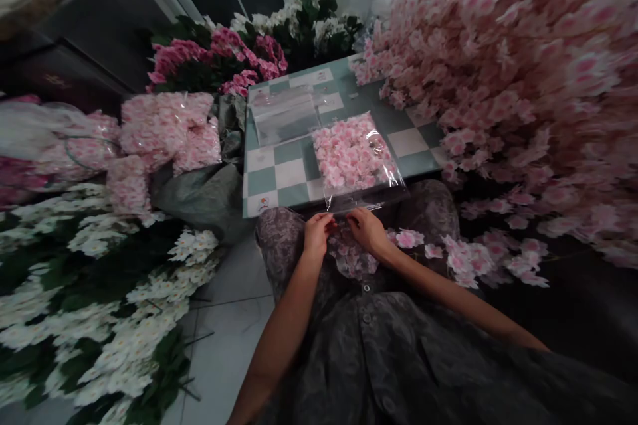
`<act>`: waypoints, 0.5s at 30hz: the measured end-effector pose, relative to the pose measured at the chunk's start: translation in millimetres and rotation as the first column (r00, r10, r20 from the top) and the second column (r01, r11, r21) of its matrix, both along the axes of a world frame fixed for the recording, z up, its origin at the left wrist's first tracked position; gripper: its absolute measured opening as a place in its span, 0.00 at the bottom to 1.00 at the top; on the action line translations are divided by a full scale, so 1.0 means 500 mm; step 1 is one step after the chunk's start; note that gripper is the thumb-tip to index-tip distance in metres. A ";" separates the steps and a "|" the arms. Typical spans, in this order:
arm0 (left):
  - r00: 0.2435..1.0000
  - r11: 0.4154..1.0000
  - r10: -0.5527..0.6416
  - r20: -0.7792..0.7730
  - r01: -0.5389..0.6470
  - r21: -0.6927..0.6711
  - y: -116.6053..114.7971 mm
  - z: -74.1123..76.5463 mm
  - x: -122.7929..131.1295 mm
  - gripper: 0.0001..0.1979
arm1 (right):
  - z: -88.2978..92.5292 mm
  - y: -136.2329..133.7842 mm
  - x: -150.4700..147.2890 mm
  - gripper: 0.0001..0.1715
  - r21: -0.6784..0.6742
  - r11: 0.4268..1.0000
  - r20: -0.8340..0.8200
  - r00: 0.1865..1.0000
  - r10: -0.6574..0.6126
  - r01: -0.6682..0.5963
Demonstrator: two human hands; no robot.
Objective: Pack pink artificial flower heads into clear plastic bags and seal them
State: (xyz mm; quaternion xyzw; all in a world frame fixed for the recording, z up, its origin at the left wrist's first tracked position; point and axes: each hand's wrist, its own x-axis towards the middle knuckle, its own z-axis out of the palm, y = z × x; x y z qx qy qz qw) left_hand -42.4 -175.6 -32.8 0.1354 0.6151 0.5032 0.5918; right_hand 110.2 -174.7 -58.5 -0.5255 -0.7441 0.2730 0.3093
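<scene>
Left hand (pixel 318 234) and right hand (pixel 367 229) at mouth of filled flower bag (pixel 351 154) on desk (pixel 279 174). Fingers curled, can't tell if gripping. Looks like the mouth-closing step; film edges need aligning.

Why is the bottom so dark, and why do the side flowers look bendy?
Head view: light reaches the checkered board and glints off the bag of pink flowers; the left hand, right hand and lap lie in shadow; the wide lens bends and blurs the pink heap and white flowers at the edges.
</scene>
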 end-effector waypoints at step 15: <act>0.993 0.995 -0.065 0.094 0.058 0.080 -0.017 -0.001 -0.013 0.08 | 0.024 0.025 -0.058 0.14 0.093 0.992 0.051 0.995 0.082 -0.086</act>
